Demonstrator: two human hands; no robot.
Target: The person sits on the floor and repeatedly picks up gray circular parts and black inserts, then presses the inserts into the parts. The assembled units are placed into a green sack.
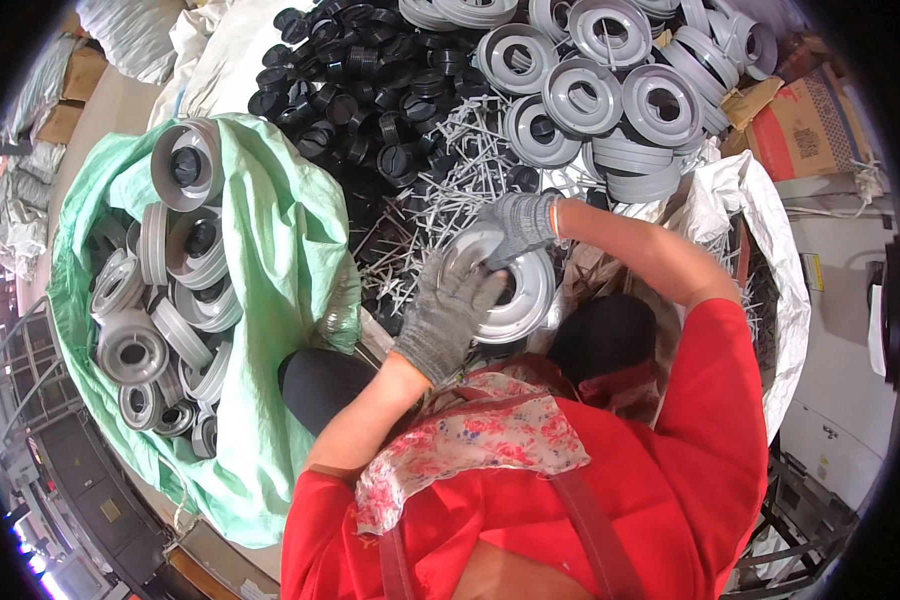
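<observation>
A round grey plastic ring (pixel 532 300) with a wide hole sits in front of my body, above my lap. My left hand (pixel 442 318), in a grey knit glove, grips its left side with the fingers over the face. My right hand (pixel 518 226), gloved too, holds it from the far side, its fingers bent down to the hole. Whatever may be between those right fingertips is hidden. Just beyond the hands lie many thin grey plastic sticks (pixel 448 205) and a heap of black threaded caps (pixel 370 90).
A pale green sack (pixel 280 230) at my left holds several grey rings, some with black caps in them. More grey rings (pixel 582 96) are piled at the far right. A white sack (pixel 785 260), a cardboard box (pixel 805 128) and a pale cabinet (pixel 835 390) stand on the right.
</observation>
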